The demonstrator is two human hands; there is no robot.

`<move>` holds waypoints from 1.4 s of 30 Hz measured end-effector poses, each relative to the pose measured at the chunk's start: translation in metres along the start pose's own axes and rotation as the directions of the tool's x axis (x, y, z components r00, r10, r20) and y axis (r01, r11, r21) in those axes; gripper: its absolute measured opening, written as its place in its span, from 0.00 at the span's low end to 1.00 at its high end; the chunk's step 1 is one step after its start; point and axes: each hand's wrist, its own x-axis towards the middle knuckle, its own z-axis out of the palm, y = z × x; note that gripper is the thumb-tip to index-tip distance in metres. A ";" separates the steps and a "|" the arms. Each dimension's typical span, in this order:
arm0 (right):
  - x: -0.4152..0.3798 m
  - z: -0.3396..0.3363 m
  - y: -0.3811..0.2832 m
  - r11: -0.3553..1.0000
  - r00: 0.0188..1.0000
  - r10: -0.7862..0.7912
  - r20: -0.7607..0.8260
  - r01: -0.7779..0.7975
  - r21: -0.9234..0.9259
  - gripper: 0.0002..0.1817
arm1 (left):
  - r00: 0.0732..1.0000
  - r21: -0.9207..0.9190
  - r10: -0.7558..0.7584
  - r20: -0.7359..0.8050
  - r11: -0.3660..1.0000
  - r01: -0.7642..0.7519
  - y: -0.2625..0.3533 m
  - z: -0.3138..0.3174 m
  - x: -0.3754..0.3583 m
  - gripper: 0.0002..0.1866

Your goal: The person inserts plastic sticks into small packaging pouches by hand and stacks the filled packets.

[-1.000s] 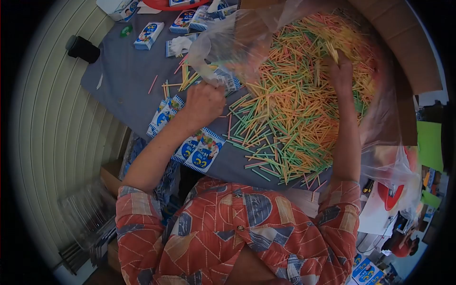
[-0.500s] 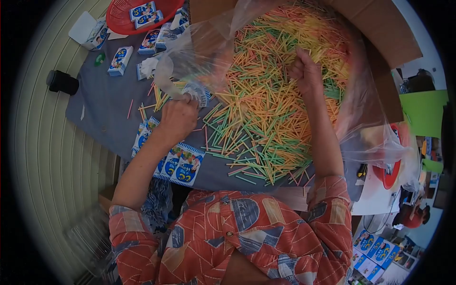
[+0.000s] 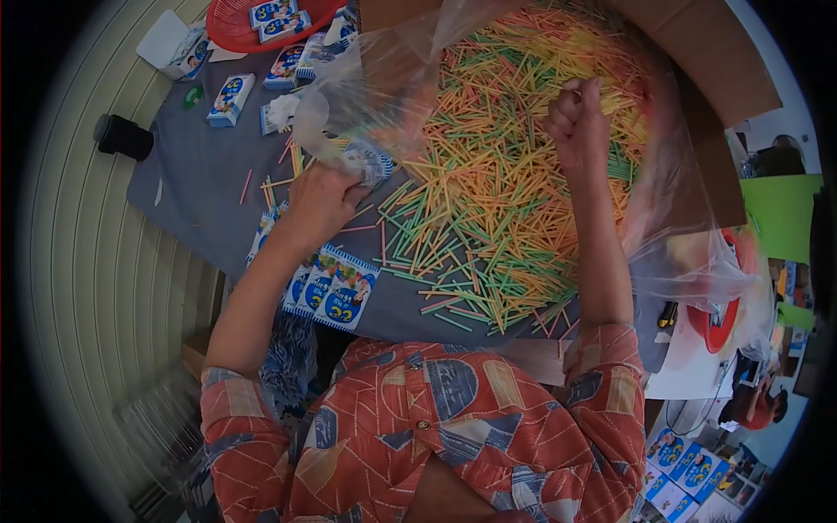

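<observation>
My left hand (image 3: 321, 202) is closed on the near end of a small blue-and-white packet (image 3: 368, 163) at the left edge of the heap. Over the upper part of the heap, my right hand (image 3: 579, 122) is held up with its fingers curled; whatever it may hold is too small to make out. Beneath it spreads a big heap of thin pink, orange, yellow and green sticks (image 3: 488, 200). Several printed blue-and-white packets (image 3: 346, 292) lie overlapping at the near table edge, below my left forearm.
A red basket (image 3: 231, 35) with packets stands at the top left, near small boxes (image 3: 231, 100). Clear plastic film (image 3: 384, 78) and cardboard (image 3: 711, 52) surround the heap. A black cylinder (image 3: 122, 137) is at the far left. Another person (image 3: 757, 406) appears at the right.
My right hand has lifted slightly up and to the right, its fingers still curled. My left hand has turned a little and shifted slightly down and left, still at the packet.
</observation>
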 end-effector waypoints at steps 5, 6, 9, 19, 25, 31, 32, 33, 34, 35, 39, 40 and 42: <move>-0.021 0.016 0.003 0.999 0.999 0.033 0.041 -0.035 0.035 0.25 | 0.952 -0.230 -0.153 0.263 0.949 0.216 -0.021 -0.009 -0.002 0.09; -0.025 0.022 0.004 0.998 0.998 0.033 0.060 -0.035 0.046 0.25 | 0.939 -0.363 -0.249 0.235 0.874 0.323 -0.023 -0.004 -0.003 0.06; -0.037 0.039 0.011 0.997 0.995 0.050 0.085 -0.055 0.058 0.24 | 0.914 -0.510 -0.370 0.165 0.762 0.400 -0.019 0.002 -0.006 0.04; -0.066 0.096 0.022 0.972 0.976 0.026 0.217 -0.076 0.224 0.22 | 0.965 -0.195 -0.088 -0.248 0.980 0.040 0.006 -0.013 0.010 0.07; -0.068 0.101 0.043 0.971 0.958 0.125 0.258 -0.172 0.169 0.20 | 0.972 -0.439 -0.235 -0.010 0.874 0.207 0.000 -0.003 -0.007 0.06; -0.060 0.133 0.045 0.957 0.949 0.032 0.313 -0.120 0.264 0.22 | 0.952 -0.495 -0.206 -0.226 0.866 0.069 0.011 -0.034 0.008 0.06; -0.058 0.139 0.043 0.951 0.949 0.009 0.315 -0.106 0.291 0.23 | 0.951 -0.493 -0.208 -0.230 0.867 0.071 0.010 -0.036 0.008 0.06; -0.056 0.145 0.042 0.944 0.949 -0.014 0.315 -0.091 0.316 0.23 | 0.952 -0.454 -0.187 -0.243 0.889 0.059 0.008 -0.036 0.010 0.07; -0.054 0.149 0.043 0.945 0.948 -0.013 0.318 -0.092 0.315 0.23 | 0.953 -0.415 -0.166 -0.255 0.908 0.047 0.007 -0.036 0.010 0.07; -0.053 0.153 0.045 0.938 0.932 -0.050 0.360 -0.081 0.338 0.23 | 0.952 -0.417 -0.167 -0.258 0.908 0.047 0.010 -0.035 0.011 0.07; -0.057 0.162 0.051 0.966 0.928 -0.097 0.360 0.000 0.260 0.20 | 0.948 -0.517 -0.143 -0.286 0.856 -0.026 0.041 -0.033 0.009 0.09; -0.058 0.159 0.052 0.965 0.926 -0.098 0.364 -0.001 0.261 0.20 | 0.942 -0.571 -0.187 -0.277 0.821 -0.005 0.049 -0.032 0.009 0.09; -0.060 0.152 0.052 0.983 0.921 -0.181 0.345 0.173 0.054 0.20 | 0.931 -0.644 -0.233 -0.283 0.765 -0.004 0.055 -0.023 0.008 0.09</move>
